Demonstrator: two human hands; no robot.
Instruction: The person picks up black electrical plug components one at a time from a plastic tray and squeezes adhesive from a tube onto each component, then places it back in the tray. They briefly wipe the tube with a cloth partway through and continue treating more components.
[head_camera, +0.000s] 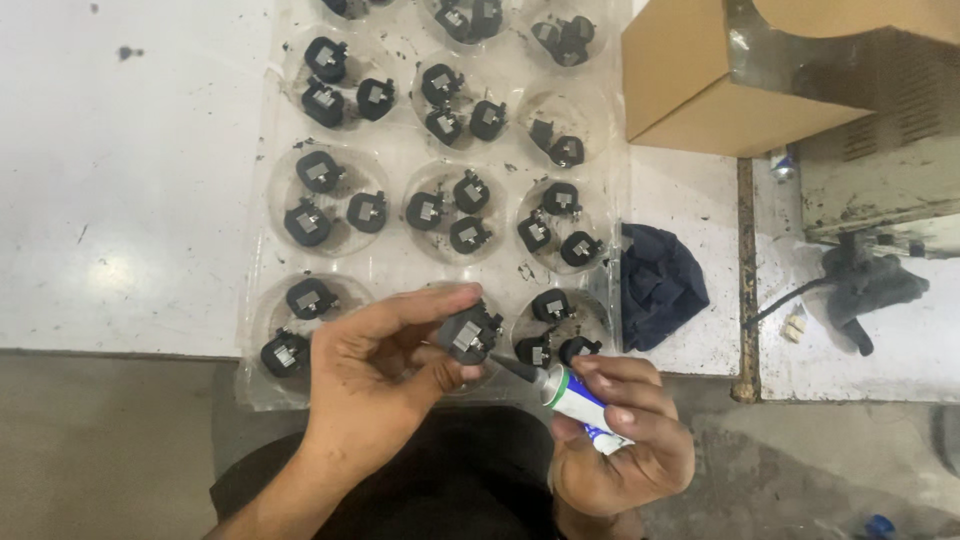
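At the near table edge, the left hand (375, 375) is pinching a black coil (468, 332) between thumb and fingers, metal face turned rightward so the nozzle of the tube (575, 398), which the right hand (625, 440) is gripping, is meeting it over the tray (400, 255).

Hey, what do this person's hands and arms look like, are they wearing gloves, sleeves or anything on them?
Both the left hand and the right hand are bare: no gloves, rings or watch show. The left forearm is uncovered with no sleeve in view. Only the right wrist shows, also uncovered. Fingernails are short.
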